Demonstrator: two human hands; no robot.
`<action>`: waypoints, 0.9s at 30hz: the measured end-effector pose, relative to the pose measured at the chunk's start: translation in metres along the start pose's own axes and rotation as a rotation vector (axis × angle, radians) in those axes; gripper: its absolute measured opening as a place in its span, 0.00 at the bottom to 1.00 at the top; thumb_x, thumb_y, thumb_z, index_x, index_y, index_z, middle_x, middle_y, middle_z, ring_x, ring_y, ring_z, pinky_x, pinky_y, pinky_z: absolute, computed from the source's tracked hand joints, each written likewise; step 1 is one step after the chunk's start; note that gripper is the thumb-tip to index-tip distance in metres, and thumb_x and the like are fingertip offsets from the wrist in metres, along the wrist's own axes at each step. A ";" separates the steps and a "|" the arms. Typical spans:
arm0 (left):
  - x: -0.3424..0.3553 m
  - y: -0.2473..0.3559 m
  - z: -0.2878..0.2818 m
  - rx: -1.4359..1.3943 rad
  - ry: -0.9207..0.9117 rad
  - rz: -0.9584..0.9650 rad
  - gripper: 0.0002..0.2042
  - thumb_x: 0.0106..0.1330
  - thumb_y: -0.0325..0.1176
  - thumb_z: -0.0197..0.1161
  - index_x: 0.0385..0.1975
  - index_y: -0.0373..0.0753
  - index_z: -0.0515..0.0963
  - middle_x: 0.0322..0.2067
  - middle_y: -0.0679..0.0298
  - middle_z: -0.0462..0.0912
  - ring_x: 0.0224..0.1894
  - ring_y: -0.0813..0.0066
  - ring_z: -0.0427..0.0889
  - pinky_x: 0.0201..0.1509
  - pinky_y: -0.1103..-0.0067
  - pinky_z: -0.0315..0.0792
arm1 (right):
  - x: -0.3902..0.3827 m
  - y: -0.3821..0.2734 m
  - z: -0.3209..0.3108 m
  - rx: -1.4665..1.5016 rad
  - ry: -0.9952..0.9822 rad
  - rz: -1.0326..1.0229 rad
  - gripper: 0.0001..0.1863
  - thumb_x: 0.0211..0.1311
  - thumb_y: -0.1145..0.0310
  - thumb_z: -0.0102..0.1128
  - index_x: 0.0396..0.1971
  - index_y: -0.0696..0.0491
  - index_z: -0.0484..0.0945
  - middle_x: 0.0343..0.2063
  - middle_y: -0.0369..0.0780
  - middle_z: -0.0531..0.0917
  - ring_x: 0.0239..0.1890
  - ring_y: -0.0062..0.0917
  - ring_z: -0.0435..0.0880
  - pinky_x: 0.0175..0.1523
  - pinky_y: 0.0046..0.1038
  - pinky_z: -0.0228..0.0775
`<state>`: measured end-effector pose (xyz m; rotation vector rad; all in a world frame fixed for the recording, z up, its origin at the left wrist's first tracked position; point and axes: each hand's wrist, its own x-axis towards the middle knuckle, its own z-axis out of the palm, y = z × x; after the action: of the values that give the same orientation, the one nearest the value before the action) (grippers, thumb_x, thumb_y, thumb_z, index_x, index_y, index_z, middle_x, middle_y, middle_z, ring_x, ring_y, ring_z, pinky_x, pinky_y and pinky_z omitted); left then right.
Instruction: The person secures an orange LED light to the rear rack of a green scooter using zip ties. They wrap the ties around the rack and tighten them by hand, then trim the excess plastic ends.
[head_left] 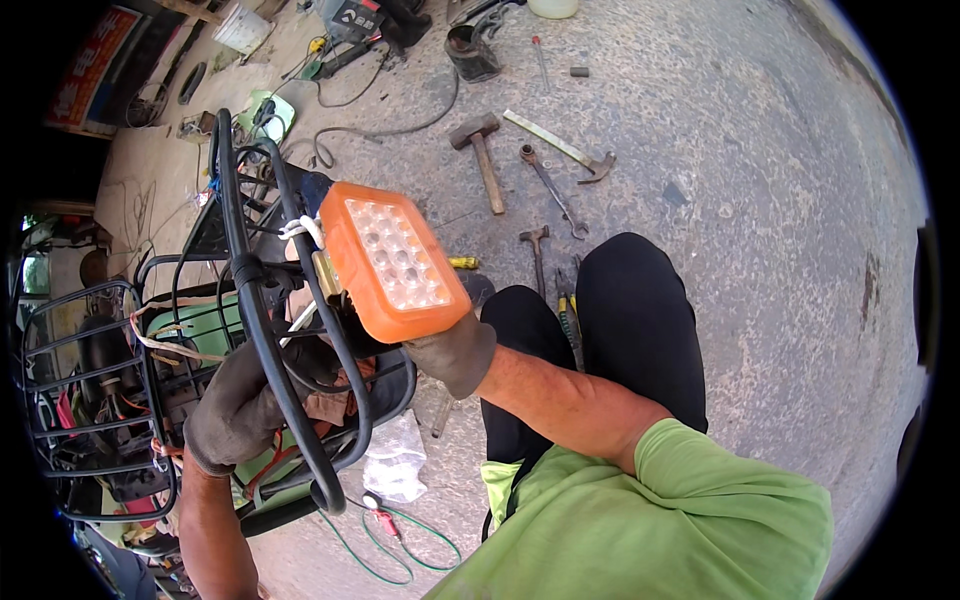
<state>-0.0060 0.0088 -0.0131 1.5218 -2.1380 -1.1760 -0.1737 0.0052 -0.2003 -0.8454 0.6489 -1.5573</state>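
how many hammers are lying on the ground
2. A hammer with a wooden handle lies above the orange lamp; a smaller hammer lies by the knee. Others may be hidden behind the frame.

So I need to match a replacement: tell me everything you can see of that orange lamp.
The orange lamp is a rectangular block with rounded corners, its casing like orange plastic. Its clear front shows rows of small round LEDs, unlit as far as can be told. It is tilted, face up toward the camera, against the black metal frame. The gloved right hand supports its lower corner.
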 end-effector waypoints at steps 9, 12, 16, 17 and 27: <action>0.017 0.016 0.014 0.685 0.225 0.178 0.12 0.64 0.23 0.65 0.46 0.31 0.79 0.43 0.51 0.82 0.43 0.49 0.83 0.48 0.64 0.75 | 0.004 0.018 0.000 -0.016 0.033 -0.103 0.34 0.63 0.48 0.71 0.58 0.57 0.73 0.52 0.43 0.81 0.55 0.32 0.82 0.59 0.32 0.74; 0.016 0.015 0.014 0.843 0.326 0.247 0.08 0.63 0.24 0.67 0.39 0.30 0.78 0.37 0.51 0.80 0.39 0.48 0.81 0.43 0.62 0.73 | 0.003 0.012 0.001 0.029 0.009 -0.119 0.32 0.64 0.48 0.71 0.57 0.57 0.73 0.51 0.41 0.81 0.55 0.29 0.82 0.58 0.31 0.75; 0.011 0.017 0.012 0.458 0.185 -0.094 0.17 0.65 0.40 0.67 0.44 0.32 0.80 0.33 0.51 0.84 0.35 0.54 0.86 0.39 0.68 0.77 | 0.000 -0.005 -0.003 -0.125 -0.008 -0.122 0.30 0.65 0.51 0.71 0.56 0.57 0.73 0.51 0.42 0.81 0.55 0.30 0.82 0.57 0.31 0.75; 0.008 0.013 0.011 0.229 0.163 -0.140 0.20 0.68 0.45 0.65 0.45 0.31 0.80 0.33 0.51 0.85 0.34 0.56 0.86 0.40 0.70 0.78 | 0.000 -0.005 -0.003 -0.152 -0.009 -0.145 0.29 0.65 0.54 0.71 0.56 0.56 0.74 0.51 0.42 0.81 0.54 0.31 0.82 0.57 0.32 0.75; 0.000 -0.015 0.002 -0.775 0.024 -0.362 0.26 0.72 0.52 0.58 0.53 0.32 0.74 0.35 0.56 0.85 0.36 0.65 0.86 0.42 0.75 0.81 | 0.000 0.020 -0.004 -0.359 0.016 -0.326 0.24 0.63 0.63 0.72 0.56 0.55 0.75 0.49 0.44 0.80 0.51 0.38 0.83 0.54 0.35 0.75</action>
<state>0.0031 0.0080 -0.0255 1.5248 -1.1531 -1.7999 -0.1655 0.0018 -0.2181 -1.2582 0.8497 -1.7667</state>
